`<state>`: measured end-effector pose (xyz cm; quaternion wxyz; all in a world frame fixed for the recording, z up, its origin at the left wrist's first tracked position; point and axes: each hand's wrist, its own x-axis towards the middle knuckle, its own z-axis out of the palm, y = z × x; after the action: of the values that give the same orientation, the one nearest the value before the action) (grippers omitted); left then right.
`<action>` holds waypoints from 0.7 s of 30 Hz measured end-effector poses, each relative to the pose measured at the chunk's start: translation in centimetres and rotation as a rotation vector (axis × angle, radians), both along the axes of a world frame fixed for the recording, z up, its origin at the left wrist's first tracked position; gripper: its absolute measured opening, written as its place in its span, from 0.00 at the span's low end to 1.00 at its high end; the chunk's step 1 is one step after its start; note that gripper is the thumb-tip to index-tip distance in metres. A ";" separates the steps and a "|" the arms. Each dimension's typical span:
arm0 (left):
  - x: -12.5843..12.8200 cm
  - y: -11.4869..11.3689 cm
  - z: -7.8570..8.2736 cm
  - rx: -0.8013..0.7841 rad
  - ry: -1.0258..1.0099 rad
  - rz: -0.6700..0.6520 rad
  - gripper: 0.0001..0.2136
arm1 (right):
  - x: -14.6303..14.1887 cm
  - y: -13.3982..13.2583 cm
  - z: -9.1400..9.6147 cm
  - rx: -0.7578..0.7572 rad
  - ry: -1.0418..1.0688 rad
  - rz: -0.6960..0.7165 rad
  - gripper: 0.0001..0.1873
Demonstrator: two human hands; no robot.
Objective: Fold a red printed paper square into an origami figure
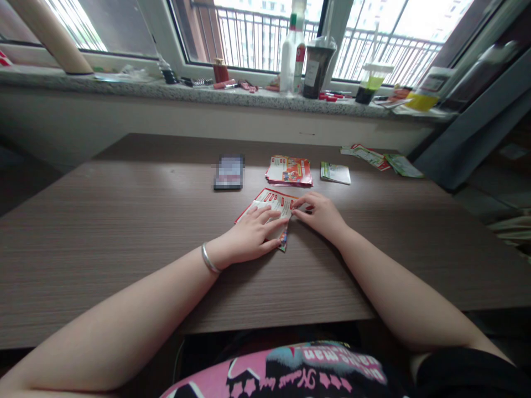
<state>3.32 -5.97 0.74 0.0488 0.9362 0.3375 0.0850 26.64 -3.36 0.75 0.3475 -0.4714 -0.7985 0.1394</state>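
Note:
A printed leaflet (279,202) with red borders and small red text boxes lies on the table in front of me, partly folded. My left hand (251,235), a silver bangle on its wrist, rests flat on the leaflet with its fingers spread. At the leaflet's right edge, my right hand (320,216) pinches the paper between thumb and fingers. Part of the leaflet is hidden under my left hand. Just beyond it is a stack of red and white leaflets (290,170). To the right of that stack lies a folded green and white leaflet (335,173).
A phone with a blurred screen (229,172) lies left of the stack on the brown table (124,221). Several green and red leaflets (373,157) are at the far right corner. Bottles, a dark lidded cup (317,69) and small items crowd the windowsill (249,98).

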 end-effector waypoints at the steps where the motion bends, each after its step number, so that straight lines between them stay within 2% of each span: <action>1: 0.0 0.0 0.0 -0.003 0.003 -0.002 0.26 | 0.1 0.1 -0.1 -0.019 -0.001 0.008 0.03; 7: 0.1 0.0 0.0 -0.020 -0.014 0.021 0.23 | 1.0 0.4 -0.2 0.019 -0.075 0.146 0.05; 17: 1.2 -0.3 0.0 -0.044 -0.083 0.162 0.18 | 1.3 1.1 -0.6 0.064 -0.062 0.249 0.01; 21: 1.2 -0.4 -0.1 -0.017 -0.107 0.131 0.14 | 1.5 1.3 -0.7 0.028 -0.043 0.257 0.00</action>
<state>4.51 -6.38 0.67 0.0690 0.9058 0.3956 0.1351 28.10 -2.09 0.08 0.3160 -0.3631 -0.8615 0.1616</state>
